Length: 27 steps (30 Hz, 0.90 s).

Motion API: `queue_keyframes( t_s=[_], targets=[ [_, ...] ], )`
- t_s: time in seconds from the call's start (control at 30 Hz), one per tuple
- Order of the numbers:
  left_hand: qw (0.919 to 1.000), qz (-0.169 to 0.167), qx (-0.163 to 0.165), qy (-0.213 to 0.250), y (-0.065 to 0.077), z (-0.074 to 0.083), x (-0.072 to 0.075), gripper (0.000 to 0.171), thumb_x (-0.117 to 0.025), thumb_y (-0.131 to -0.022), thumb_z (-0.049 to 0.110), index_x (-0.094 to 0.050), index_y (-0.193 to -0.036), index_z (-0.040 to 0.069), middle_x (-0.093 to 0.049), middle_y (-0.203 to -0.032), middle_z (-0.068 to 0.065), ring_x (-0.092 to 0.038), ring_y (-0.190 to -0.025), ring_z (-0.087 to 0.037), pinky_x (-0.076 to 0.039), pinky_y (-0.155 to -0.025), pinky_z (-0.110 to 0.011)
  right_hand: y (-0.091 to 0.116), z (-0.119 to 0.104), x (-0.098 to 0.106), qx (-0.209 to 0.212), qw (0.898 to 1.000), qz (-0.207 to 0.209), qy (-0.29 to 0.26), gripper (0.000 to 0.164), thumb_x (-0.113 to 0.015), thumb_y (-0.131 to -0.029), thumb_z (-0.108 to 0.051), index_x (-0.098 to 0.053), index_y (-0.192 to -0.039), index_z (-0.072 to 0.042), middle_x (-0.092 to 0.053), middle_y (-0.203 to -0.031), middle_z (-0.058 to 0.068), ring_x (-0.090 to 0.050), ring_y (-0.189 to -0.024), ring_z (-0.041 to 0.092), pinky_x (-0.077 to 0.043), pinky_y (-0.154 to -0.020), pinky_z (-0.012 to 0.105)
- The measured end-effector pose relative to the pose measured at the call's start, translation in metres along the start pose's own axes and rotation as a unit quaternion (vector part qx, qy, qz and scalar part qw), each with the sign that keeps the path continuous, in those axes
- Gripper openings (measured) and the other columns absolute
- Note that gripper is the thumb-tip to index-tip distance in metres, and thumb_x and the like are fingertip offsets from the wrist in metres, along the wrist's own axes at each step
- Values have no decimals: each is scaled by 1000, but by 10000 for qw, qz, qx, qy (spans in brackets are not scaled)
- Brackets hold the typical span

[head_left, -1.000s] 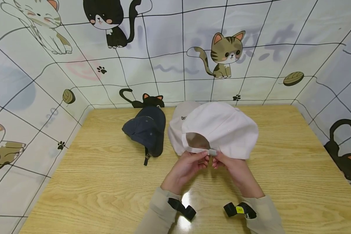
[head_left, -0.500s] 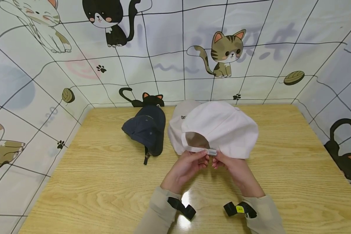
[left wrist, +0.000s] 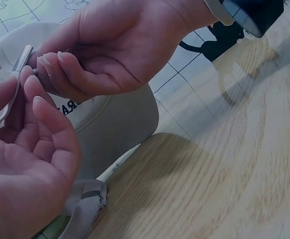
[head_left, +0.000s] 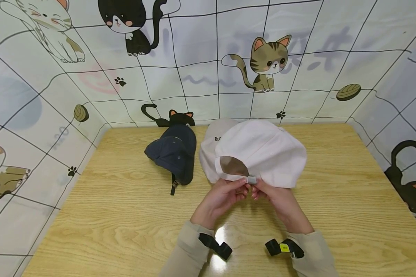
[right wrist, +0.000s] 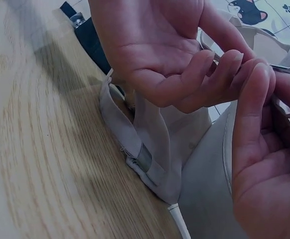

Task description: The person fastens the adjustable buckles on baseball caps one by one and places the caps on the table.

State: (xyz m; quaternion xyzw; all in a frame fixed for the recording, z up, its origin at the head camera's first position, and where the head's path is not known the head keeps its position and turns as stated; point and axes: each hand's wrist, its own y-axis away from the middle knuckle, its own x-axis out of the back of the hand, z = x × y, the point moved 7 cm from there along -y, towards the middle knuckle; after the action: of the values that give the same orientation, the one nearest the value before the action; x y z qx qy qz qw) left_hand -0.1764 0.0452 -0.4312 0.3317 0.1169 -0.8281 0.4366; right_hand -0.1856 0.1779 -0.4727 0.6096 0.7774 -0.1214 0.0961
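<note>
Pinches strap [head_left: 230,177] of white cap [head_left: 265,150] with left hand [head_left: 225,197] | pinches strap beside silver buckle [head_left: 252,180] with right hand [head_left: 276,197] | holds white cap in front of beige cap [head_left: 208,152], right of navy cap [head_left: 175,154]

- Head view: from above the table [head_left: 124,219], it looks forward and down to the far edge, widest.
- Left wrist view: very near, tilted, faces toward the right edge.
- Right wrist view: equally near, tilted, faces toward the left edge.
- All views share the left hand [head_left: 222,197] and right hand [head_left: 276,199].
</note>
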Motion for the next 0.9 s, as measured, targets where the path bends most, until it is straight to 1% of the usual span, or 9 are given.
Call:
queue_keyframes(
  t_s=[0.2, 0.37, 0.47, 0.57, 0.7, 0.77, 0.9],
  targets=[
    [9998, 165, -46, 64, 0, 1, 1, 13, -53, -90, 9, -64, -85, 11, -62, -77, 1, -55, -68, -9, -43, -64, -23, 0, -2, -1, 32, 9995, 152, 271, 26, -53, -90, -13, -53, -98, 11, -57, -81, 19, -58, -67, 27, -50, -58, 38],
    [9995, 258, -170, 31, -1, 2, 2, 9, -51, -90, 5, -57, -88, 11, -61, -75, 0, -54, -67, -10, -43, -64, -23, 1, 0, 1, -152, 9990, 235, 360, 28, -56, -89, -16, -56, -97, 10, -58, -85, 22, -59, -72, 29, -51, -62, 39],
    [9994, 291, -199, 59, -1, 2, 3, 9, -51, -89, 4, -58, -87, 10, -61, -75, -1, -54, -67, -11, -43, -63, -23, 2, 1, 0, -197, 9990, 153, 372, 29, -55, -89, -17, -57, -99, 10, -58, -88, 24, -59, -75, 32, -50, -65, 40],
    [9994, 254, -248, 1, -2, 2, 3, 8, -53, -88, 4, -59, -86, 9, -61, -75, -1, -54, -66, -11, -43, -61, -23, 2, 1, 0, -186, 9992, 76, 346, 29, -54, -90, -16, -57, -100, 10, -58, -90, 25, -59, -77, 34, -50, -67, 42],
    [9994, 179, -291, -40, -2, 2, 5, 3, -58, -86, 6, -59, -84, 9, -61, -74, -1, -53, -64, -11, -42, -58, -23, 2, -1, -3, -80, 9994, -66, 315, 28, -53, -91, -14, -57, -102, 10, -58, -90, 27, -58, -79, 36, -49, -67, 43],
    [9995, 162, -263, 18, -2, 2, 5, 3, -59, -85, 7, -60, -83, 9, -62, -74, -1, -54, -65, -11, -42, -59, -23, 2, -2, -4, -56, 9994, -176, 298, 27, -51, -91, -14, -56, -103, 10, -58, -92, 28, -58, -80, 36, -49, -68, 43],
    [9996, 159, -205, 121, -1, 2, 6, 8, -57, -86, 5, -62, -83, 10, -62, -74, -1, -55, -67, -11, -42, -62, -23, 2, -2, -6, -22, 9987, -445, 255, 26, -46, -93, -12, -56, -104, 10, -57, -94, 28, -58, -85, 37, -49, -71, 43]
  ],
)
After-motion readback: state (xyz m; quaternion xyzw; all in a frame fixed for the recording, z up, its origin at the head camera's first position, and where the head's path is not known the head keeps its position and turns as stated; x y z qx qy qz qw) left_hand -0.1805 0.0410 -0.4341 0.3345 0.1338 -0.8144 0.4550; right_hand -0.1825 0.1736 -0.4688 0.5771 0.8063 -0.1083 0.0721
